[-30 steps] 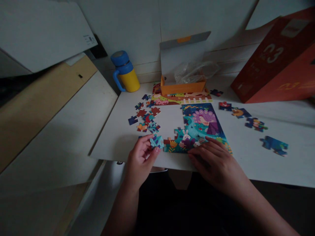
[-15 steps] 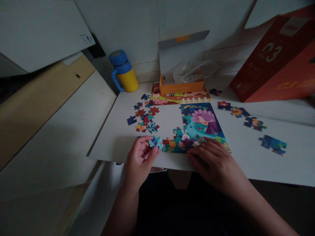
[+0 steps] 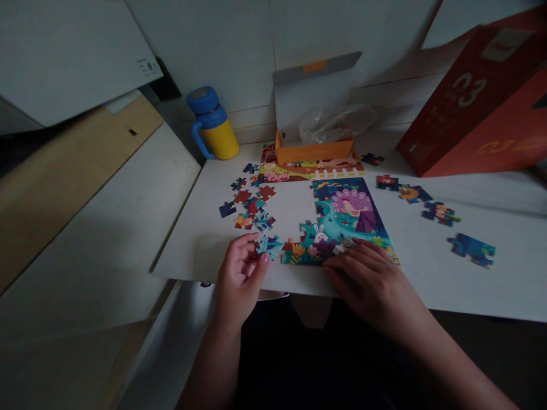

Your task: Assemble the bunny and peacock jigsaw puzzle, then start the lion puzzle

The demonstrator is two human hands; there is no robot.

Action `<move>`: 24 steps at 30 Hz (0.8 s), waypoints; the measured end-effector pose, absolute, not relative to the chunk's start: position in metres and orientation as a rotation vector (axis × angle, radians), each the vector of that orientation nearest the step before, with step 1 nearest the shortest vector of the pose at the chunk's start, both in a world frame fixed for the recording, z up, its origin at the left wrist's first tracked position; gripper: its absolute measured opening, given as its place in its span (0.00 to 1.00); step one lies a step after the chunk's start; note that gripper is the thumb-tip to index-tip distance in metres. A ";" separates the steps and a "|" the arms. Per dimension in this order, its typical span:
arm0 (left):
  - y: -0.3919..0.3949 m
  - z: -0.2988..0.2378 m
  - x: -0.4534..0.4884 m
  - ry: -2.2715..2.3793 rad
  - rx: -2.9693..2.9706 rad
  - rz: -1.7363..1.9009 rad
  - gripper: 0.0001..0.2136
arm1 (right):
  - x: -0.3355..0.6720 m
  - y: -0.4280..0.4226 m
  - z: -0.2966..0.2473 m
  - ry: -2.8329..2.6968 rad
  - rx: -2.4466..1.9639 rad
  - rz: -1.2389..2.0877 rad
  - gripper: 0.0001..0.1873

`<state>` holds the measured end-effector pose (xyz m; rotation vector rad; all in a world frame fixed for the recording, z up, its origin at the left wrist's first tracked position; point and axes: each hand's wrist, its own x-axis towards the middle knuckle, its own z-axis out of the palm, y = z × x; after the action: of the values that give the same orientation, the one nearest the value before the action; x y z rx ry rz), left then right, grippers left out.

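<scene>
From where I stood, the person's dark clothing [image 3: 294, 364] was nearest, below the table [image 3: 431, 279], with both bare forearms reaching over its front edge. The left hand [image 3: 239, 273] had a narrow pinch, thumb and fingers closed on the left side of a teal puzzle piece [image 3: 270, 246] with a leafy pattern. That piece was at the lower left corner of the partly built puzzle [image 3: 350, 208], close beside it; I could not tell whether the two touched. The right hand [image 3: 370, 273] lay over the puzzle's near edge, fingers together and bent; its underside was hidden, so I couldn't say whether it gripped anything. The built part showed a white rabbit low down and a purple peacock higher up. Out to the right, a blue piece [image 3: 472, 249] lay well apart on the tabletop, and more loose pieces trailed away from it. Beyond the left hand was a scattered cluster of pieces [image 3: 254, 204], some reddish brown, some dark blue. Farther back, an orange box [image 3: 314, 152] stood open on a colourful picture sheet [image 3: 294, 172], clear plastic [image 3: 329, 124] spilling from it, between a blue and yellow mug [image 3: 222, 136] and a big red box [image 3: 465, 108].
</scene>
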<state>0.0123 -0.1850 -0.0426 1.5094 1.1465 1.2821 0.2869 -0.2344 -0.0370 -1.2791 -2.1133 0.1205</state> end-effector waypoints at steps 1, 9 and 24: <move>-0.185 -0.044 0.012 1.141 1.515 1.284 0.20 | 0.287 -0.235 -0.037 -2.113 -1.280 0.118 0.04; -0.186 -0.046 0.010 1.097 1.459 1.250 0.18 | 0.287 -0.233 -0.036 -2.126 -1.270 0.084 0.04; -0.184 -0.038 0.009 1.183 1.514 1.179 0.14 | 0.286 -0.233 -0.035 -2.125 -1.284 0.064 0.04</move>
<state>0.0089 -0.1836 -0.0376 1.5136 1.1826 1.1790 0.2863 -0.2335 -0.0354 -1.2839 -2.1252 0.0645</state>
